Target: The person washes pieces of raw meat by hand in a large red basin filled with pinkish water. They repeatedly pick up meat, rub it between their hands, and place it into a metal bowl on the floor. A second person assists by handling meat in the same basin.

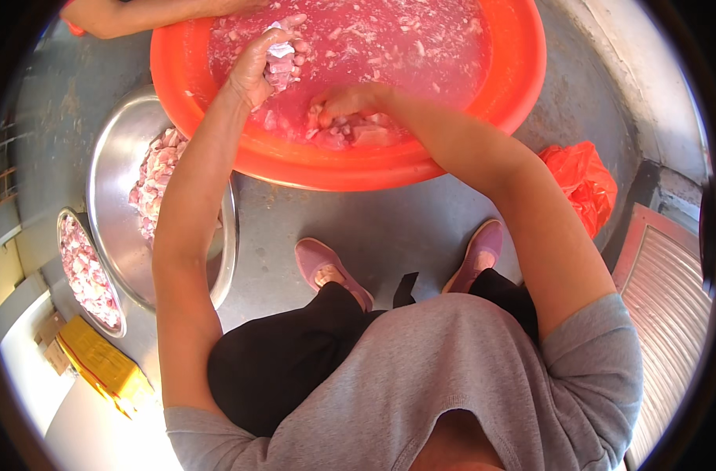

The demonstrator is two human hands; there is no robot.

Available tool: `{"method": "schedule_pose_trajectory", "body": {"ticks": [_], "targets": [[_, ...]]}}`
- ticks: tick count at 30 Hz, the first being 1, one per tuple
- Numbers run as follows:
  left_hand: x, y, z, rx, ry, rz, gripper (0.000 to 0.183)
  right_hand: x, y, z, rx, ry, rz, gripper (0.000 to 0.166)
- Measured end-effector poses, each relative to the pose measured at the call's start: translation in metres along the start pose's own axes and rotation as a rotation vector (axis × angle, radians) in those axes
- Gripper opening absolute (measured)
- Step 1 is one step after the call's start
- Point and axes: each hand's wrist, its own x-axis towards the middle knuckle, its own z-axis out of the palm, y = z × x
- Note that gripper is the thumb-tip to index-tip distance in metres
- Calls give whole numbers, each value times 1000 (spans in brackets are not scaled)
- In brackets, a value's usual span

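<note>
A wide orange-red plastic basin (358, 171) holds cloudy pink water (369, 59) with many pale scraps floating in it. Over its left part, my left hand (253, 68) grips several pieces of raw meat (281, 68), with something white among them by the thumb. My right hand (355, 101), slightly blurred, is low at the basin's near side. Its fingers curl down at a heap of wet raw meat pieces (358, 132) at the water's surface; whether they close on a piece is unclear.
At left, a large steel bowl (116, 153) holds cut meat (160, 159), partly behind my left arm. Beside it stands a smaller metal pan of meat (87, 268). Another person's arm (151, 16) reaches the basin's far left. A red plastic bag (584, 182) and yellow package (101, 359) lie on the floor.
</note>
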Motion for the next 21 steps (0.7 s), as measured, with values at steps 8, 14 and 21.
{"method": "schedule_pose_trajectory", "body": {"ticks": [8, 14, 21], "targets": [[2, -7, 5, 332, 496, -98, 33, -15, -13, -26, 548, -6, -244, 27], [-5, -3, 14, 624, 471, -177, 30, -34, -29, -37, 469, 174, -248, 31], [-9, -5, 21, 663, 361, -182, 45, -42, -48, -34, 401, 354, -247, 39]]}}
